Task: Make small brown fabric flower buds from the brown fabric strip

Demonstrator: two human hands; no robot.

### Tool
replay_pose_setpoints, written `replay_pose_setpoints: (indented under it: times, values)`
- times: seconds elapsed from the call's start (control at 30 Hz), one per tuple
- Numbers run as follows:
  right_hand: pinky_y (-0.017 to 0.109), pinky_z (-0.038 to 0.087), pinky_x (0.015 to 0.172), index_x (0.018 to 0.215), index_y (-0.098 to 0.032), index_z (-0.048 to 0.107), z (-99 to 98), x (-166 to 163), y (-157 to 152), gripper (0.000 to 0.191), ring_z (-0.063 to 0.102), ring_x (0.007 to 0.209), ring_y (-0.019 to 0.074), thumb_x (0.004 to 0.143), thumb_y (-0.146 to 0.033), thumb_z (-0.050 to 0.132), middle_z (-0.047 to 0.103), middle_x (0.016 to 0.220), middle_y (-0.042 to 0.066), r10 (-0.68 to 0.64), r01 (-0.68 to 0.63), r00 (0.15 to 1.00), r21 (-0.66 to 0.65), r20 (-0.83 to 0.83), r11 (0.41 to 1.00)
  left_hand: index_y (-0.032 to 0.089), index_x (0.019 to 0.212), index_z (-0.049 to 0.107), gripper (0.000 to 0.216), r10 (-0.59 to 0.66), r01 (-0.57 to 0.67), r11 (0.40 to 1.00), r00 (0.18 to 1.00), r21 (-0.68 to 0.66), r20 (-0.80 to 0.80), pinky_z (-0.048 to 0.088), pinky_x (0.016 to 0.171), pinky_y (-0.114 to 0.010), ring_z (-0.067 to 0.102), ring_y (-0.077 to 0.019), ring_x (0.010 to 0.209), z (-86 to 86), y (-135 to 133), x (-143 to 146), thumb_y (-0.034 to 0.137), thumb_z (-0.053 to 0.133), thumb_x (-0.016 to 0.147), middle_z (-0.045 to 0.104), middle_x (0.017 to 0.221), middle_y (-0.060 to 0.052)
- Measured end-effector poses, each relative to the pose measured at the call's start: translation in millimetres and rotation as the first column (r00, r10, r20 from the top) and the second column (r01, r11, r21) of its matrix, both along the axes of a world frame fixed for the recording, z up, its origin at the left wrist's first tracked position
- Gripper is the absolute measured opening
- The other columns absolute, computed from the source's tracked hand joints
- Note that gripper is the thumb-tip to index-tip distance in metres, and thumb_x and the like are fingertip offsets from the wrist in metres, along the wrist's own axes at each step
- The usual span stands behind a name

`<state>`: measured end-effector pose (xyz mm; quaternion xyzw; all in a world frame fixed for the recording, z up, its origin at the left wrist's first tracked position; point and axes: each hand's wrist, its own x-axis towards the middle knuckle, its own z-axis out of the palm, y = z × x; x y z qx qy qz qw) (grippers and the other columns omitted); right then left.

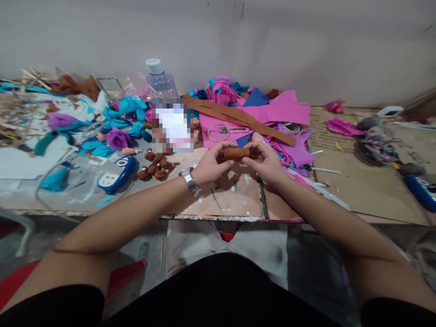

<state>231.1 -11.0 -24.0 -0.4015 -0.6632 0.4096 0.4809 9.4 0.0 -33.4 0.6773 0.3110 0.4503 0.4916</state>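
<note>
Brown roll (236, 153): short, tight cylinder of brown sheet material, lying roughly level and held clear of the surface between my two hands.
Location: mid-view, above the near part of the table (357, 190), just in front of the scissors (226, 131) and the pink sheets (279, 111).
Left hand (209, 165): closed narrow, thumb and forefinger pinching the left end of the roll; wristwatch (189, 178) on that wrist.
Right hand (265, 161): closed narrow, fingertips curled over the right end; its thumb is partly hidden behind the fingers.
Weight (judged): very light; a fingertip pinch carries it with no strain showing.
Stiffness (judged): soft and springy; I expect it to loosen if either pinch slackens.
Surface (judged): matte, felt-like or foam-like, with good friction and little risk of slipping.
Fragility (judged): will not break, but hard pressure would flatten or crease it.
Hold points (judged): both ends, with one pad pressed over the loose edge; I cannot tell where that edge lies.
Nearby: brown strip (238, 116) of like material lies across the pink sheets; small brown buds (155, 167) sit on the table left of my left hand; water bottle (160, 81) stands well behind.
</note>
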Motion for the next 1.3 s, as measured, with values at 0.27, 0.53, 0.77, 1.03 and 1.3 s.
replay_pose_setpoints:
  times: [0.27,0.53,0.77,1.03,1.3]
  values:
    - [0.032,0.056,0.078,0.109,-0.026,0.067,-5.0,2,4,0.052,0.064,0.085,0.0180,0.083,-0.065,0.087,0.067,0.099,0.001,-0.051,0.051,0.998,0.012,0.021,0.999,0.022,0.120,0.058,0.037,0.188,-0.188,0.981,0.982,0.044,-0.003,0.056,0.087,-0.034,0.067,-0.0182,0.095,-1.7,3,0,0.027,0.073,0.087,0.069,0.114,-0.006]
    - [0.033,0.058,0.080,0.109,-0.027,0.066,-2.3,2,3,0.052,0.065,0.088,0.0186,0.081,-0.064,0.090,0.064,0.100,0.001,-0.066,0.068,0.997,0.055,-0.025,0.996,0.022,0.093,0.057,0.032,0.307,-0.298,0.935,0.951,0.194,-0.020,0.049,0.074,-0.031,0.058,-0.0158,0.079,7.0,2,-4,0.045,0.080,0.091,0.062,0.089,-0.001]
    - [0.034,0.058,0.078,0.109,-0.028,0.066,-0.6,1,0,0.051,0.064,0.088,0.0202,0.082,-0.063,0.091,0.065,0.096,0.001,-0.063,0.062,0.998,0.080,0.011,0.995,0.020,0.089,0.067,0.030,0.316,-0.298,0.932,0.947,0.209,-0.062,0.052,0.078,-0.034,0.062,-0.0171,0.080,8.5,2,-4,0.048,0.078,0.093,0.068,0.087,-0.003]
    - [0.028,0.054,0.079,0.108,-0.027,0.068,-0.2,2,3,0.045,0.061,0.088,0.0151,0.082,-0.054,0.093,0.061,0.100,-0.001,-0.048,0.052,0.991,0.027,-0.122,0.998,0.020,0.090,0.067,0.033,0.278,-0.277,0.959,0.960,0.053,-0.016,0.055,0.070,-0.029,0.064,-0.0146,0.074,11.5,0,-2,0.049,0.081,0.088,0.070,0.085,-0.002]
    - [0.028,0.054,0.070,0.106,-0.027,0.067,-0.9,1,5,0.051,0.059,0.080,0.0151,0.078,-0.060,0.094,0.062,0.098,0.000,-0.078,0.070,0.982,-0.050,-0.170,0.996,0.020,0.096,0.063,0.037,0.240,-0.239,0.970,0.970,0.040,-0.029,0.057,0.072,-0.029,0.065,-0.0150,0.077,4.4,2,-2,0.055,0.076,0.093,0.069,0.091,-0.003]
